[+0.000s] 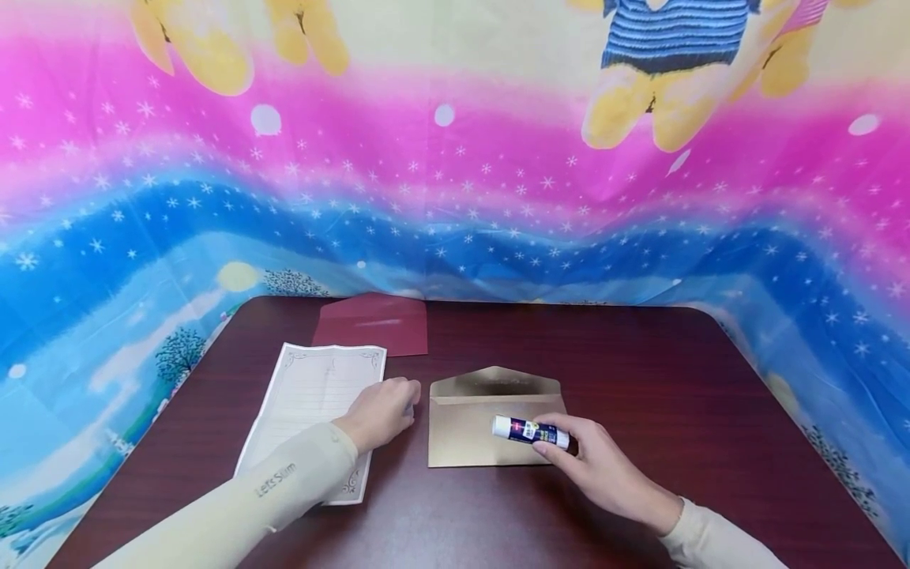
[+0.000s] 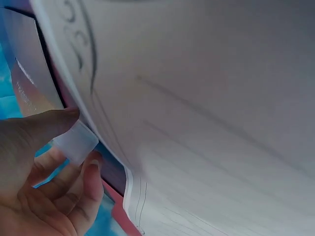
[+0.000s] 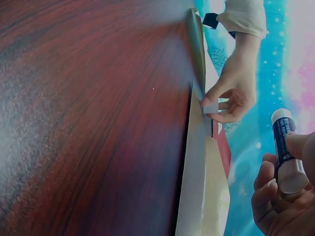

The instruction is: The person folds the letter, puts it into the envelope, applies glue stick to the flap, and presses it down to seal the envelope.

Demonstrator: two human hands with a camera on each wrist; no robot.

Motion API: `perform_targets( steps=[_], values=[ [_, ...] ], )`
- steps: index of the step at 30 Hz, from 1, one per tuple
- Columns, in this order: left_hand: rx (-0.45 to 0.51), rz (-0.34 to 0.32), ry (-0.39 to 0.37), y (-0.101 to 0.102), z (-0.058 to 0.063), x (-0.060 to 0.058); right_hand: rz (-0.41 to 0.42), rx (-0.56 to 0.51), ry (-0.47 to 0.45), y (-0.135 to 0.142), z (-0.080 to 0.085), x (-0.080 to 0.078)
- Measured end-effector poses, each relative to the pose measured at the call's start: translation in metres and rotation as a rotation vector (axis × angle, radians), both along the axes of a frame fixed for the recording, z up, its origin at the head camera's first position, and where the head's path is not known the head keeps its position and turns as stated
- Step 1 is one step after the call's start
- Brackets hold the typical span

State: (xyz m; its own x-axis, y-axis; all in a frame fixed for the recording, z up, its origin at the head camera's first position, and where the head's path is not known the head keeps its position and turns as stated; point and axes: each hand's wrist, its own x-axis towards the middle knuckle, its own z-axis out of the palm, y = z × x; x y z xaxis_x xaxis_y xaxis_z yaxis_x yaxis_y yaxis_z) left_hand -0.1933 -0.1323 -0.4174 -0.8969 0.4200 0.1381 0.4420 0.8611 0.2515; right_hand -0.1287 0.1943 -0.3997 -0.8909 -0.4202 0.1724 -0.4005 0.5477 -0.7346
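One glue stick [image 1: 529, 431] is held up over the gold envelope [image 1: 462, 435] — pinched between the thumb and fingers of the right hand [image 1: 604, 466], with its white end pointed to the left. A small white cap [image 2: 77, 142] is gripped by the thumb and fingertips of the left hand [image 1: 380, 411], so the stick is judged to be uncapped. The left hand is held near the right edge of the paper [image 1: 306, 395], with the sleeve [image 1: 242, 502] stretched across the page. On the gold envelope, the flap [image 1: 494, 381] is lifted toward the far side of the table [image 1: 640, 356]. By the look of things, the work is only part done: the cap is off and the flap is up, but the flap is not yet folded down, and the paper is not tucked in. Whether any gluing has been done cannot be told. Farther back, a red envelope [image 1: 398, 332] is partly covered by the paper. A bright cloth [image 1: 455, 174] is hung behind the table. When all is counted, one glue stick, one cap, two envelopes — one gold, one red — one sheet of paper and two hands are found.
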Motion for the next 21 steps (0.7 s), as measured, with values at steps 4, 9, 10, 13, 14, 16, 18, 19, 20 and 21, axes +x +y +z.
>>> perform_targets(
  steps=[4,9,10,13,14,16,18,19,20,21],
  values=[
    [-0.013,-0.005,0.002,0.001,0.0,0.0,-0.003,0.002,-0.002,0.0,0.001,0.0],
    [-0.021,0.003,-0.012,0.0,0.001,0.0,-0.012,0.003,-0.007,0.001,0.002,0.0],
    [-0.019,0.003,-0.009,0.0,0.001,0.0,-0.015,0.001,-0.011,0.001,0.002,0.0],
    [-0.001,0.018,0.003,0.001,0.004,0.001,-0.036,-0.001,-0.026,0.0,0.003,0.0],
    [0.014,0.025,0.014,0.001,0.005,0.002,-0.047,-0.003,-0.034,0.0,0.003,0.001],
    [0.054,0.033,0.041,0.003,0.01,0.004,-0.065,-0.013,-0.047,0.0,0.003,0.001],
    [0.094,0.036,0.06,0.006,0.016,0.008,-0.08,-0.03,-0.057,0.0,0.004,0.002],
    [0.114,0.034,0.077,0.008,0.019,0.01,-0.085,-0.041,-0.062,-0.001,0.004,0.003],
    [0.137,0.031,0.09,0.01,0.022,0.013,-0.089,-0.051,-0.067,-0.001,0.004,0.003],
    [0.158,0.026,0.101,0.012,0.025,0.015,-0.089,-0.061,-0.07,-0.001,0.004,0.002]
  ],
)
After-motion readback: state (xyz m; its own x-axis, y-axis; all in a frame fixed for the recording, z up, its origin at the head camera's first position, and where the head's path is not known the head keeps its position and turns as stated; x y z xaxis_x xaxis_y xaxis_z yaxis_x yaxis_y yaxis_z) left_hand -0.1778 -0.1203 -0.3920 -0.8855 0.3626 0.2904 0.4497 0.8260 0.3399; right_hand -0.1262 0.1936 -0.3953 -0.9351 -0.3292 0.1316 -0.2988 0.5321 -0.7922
